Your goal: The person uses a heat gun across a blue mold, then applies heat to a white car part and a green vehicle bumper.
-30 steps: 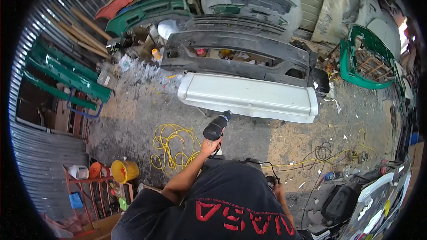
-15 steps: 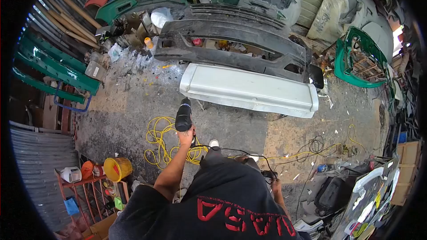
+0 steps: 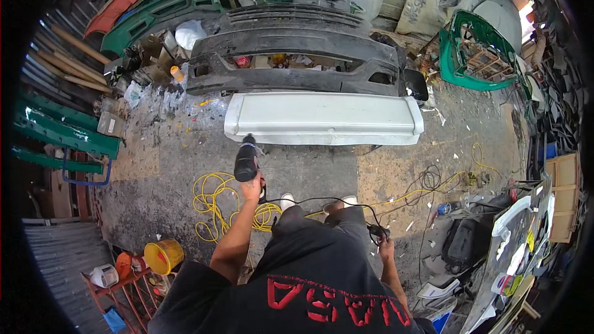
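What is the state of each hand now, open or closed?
Left hand: closed, holding the black power tool.
Right hand: closed, holding the black cord.

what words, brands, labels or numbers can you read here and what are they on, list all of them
"NASA": red letters, upside down in view, on the black shirt; the line of small red print beside them is too small to read.

Too blurred or small to read: the writing on the wrapped panel, marks on the power tool, and the sticker at right.
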A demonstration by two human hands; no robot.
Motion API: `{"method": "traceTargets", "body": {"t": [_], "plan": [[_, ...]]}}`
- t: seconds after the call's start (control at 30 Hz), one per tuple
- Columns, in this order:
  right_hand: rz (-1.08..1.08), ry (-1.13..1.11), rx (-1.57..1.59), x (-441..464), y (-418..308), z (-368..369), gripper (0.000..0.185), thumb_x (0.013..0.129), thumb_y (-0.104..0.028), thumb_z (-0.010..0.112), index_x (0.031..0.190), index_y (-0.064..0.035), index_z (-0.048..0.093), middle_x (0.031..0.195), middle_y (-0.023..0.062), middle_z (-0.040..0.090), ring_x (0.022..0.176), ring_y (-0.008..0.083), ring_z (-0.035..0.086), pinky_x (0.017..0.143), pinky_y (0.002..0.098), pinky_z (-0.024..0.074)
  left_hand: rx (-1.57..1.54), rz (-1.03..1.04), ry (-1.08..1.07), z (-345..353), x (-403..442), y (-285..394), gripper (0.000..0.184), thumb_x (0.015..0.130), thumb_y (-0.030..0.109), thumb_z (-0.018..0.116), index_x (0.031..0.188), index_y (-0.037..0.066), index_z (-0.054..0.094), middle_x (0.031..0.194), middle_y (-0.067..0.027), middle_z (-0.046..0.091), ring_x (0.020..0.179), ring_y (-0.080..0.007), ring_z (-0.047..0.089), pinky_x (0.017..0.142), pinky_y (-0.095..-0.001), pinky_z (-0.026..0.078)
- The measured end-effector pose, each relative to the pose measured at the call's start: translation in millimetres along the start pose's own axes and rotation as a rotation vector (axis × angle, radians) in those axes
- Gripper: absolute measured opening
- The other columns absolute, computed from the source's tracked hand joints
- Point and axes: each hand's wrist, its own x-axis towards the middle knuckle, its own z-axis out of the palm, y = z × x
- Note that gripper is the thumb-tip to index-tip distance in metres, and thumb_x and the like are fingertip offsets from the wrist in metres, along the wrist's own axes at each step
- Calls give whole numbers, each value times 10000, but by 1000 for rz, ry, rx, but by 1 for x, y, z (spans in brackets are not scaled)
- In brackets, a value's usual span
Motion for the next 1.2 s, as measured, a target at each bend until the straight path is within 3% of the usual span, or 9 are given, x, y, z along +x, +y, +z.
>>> {"method": "traceTargets", "body": {"t": [0.27,0.3,0.57,0.63,0.83,1.0,1.13,1.17,1.2], "plan": [[-80,-61,-50,106,130,16,424,938,-357,482,721,-29,641,509,31,485,412,121,439,414,287,345,181,52,-265,114,-51,5,279,853,270,612,707,32,608,547,-37,578,466,-131,555,468,-275,422],[-89,-88,-64,116,140,13,424,943,-342,474,732,-18,649,512,38,496,428,133,460,423,298,364,173,30,-281,131,-55,3,229,843,214,620,707,30,603,583,-40,595,464,-127,557,448,-271,426],[0,-11,31,145,133,-30,447,938,-394,482,755,-28,662,529,52,525,470,152,505,454,317,397,352,-67,-540,269,-92,7,150,822,160,670,790,22,621,650,-44,635,491,-115,585,453,-251,455],[92,-67,56,148,129,-46,428,934,-360,471,825,14,649,737,229,625,739,361,623,657,410,461,383,-13,-591,302,-105,13,143,817,155,677,793,25,623,649,-39,635,492,-111,585,452,-248,457],[202,-10,126,151,120,-75,435,944,-362,462,811,15,635,700,142,635,667,247,608,624,377,456,362,64,-800,390,-136,23,164,813,180,681,794,26,628,648,-36,640,478,-107,580,439,-252,460],[228,26,256,162,161,-59,414,943,-347,470,794,7,624,655,98,614,596,186,571,562,327,432,531,169,-819,414,-136,71,221,813,231,672,764,21,623,636,-42,635,477,-103,577,437,-256,463],[212,-1,181,159,118,-73,415,944,-337,470,769,10,617,645,90,583,569,173,528,531,327,408,567,29,-748,390,-109,124,220,800,207,645,810,-12,629,644,-57,622,480,-115,567,445,-257,463],[174,-67,200,166,115,-73,441,940,-350,465,776,30,617,689,151,608,622,270,585,568,386,433,578,39,-731,378,-93,130,210,794,200,645,803,-9,626,631,-57,616,474,-119,564,440,-260,466],[165,-84,199,171,110,-69,441,940,-350,465,776,30,617,689,151,608,622,270,585,568,386,433,589,49,-714,364,-78,138,201,788,193,645,796,-7,623,619,-57,609,468,-123,561,435,-262,468]]}}
